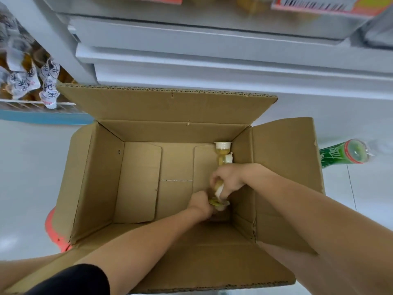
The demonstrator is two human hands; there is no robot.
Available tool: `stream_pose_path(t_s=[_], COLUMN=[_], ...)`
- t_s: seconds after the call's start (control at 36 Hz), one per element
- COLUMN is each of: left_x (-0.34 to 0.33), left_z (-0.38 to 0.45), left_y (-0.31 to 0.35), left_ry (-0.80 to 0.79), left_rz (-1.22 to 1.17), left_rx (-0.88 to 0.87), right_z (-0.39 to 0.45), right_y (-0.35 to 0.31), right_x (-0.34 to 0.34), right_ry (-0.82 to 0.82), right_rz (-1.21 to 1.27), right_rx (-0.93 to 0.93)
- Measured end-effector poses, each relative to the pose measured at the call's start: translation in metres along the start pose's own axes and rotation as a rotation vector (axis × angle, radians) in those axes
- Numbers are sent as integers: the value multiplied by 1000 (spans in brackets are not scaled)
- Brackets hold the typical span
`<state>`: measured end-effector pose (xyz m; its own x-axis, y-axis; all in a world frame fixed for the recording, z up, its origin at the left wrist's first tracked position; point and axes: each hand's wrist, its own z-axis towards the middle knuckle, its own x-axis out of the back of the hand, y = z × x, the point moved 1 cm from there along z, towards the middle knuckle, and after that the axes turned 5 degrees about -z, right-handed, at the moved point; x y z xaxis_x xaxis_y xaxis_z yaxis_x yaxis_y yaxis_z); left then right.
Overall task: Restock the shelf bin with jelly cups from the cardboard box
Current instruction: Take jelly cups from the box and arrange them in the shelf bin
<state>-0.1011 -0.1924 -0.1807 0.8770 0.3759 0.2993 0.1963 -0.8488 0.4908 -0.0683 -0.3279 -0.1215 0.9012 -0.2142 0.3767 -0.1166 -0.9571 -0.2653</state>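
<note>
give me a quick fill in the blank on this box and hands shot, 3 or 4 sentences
1. Both hands reach into the open cardboard box along its ____ wall.
2. The right hand and the left hand each grip ____ cups.
3. Two loose jelly cups sit in the box's far ____ corner.
4. A ____ bottle lies on the floor to the right of the box.

Missing words: right; jelly; right; green

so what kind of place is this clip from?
Most likely a small shop aisle mid-restock. White shelving carries price labels, packaged snacks sit on a wire rack at left, and an open cardboard box with a few jelly cups stands on the floor.
</note>
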Motion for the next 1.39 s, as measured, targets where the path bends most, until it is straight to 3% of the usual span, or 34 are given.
stream_pose_path(t_s=[0.22, 0.33, 0.42, 0.56, 0.86, 1.06, 1.19, 1.31, 1.39], left_x=[6, -9, -16, -24, -6, 97, 174, 212, 224], left_z=[0, 7, 11, 22, 7, -60, -150, -223, -265], left_y=[9, 15, 14, 12, 20, 54, 90, 115, 125], left_ry=[-195, -129, -96, -75, -30, -4, -27, -79, -72], left_rz=[165, 178, 316, 339, 240, -68, -294, -545, -719], left_rx=[-44, -151, -189, -219, -205, -302, -384, -457, -603], right_z=[-38, -46, -45, -40, -52, -94, -156, -219, -259], right_y=[2, 6, 12, 18, 9, -13, -47, -78, -93], right_x=[19, 17, 18, 20, 30, 63, 96, 110, 114], right_ry=[115, -30, -105, -98, -44, 37, 125, 301, 611], right_rz=[263, 716, 1089, 1347, 1321, 1274, 1269, 1177, 1012], right_rx=[-33, -17, -31, -47, -60, 22, 218, 375, 457])
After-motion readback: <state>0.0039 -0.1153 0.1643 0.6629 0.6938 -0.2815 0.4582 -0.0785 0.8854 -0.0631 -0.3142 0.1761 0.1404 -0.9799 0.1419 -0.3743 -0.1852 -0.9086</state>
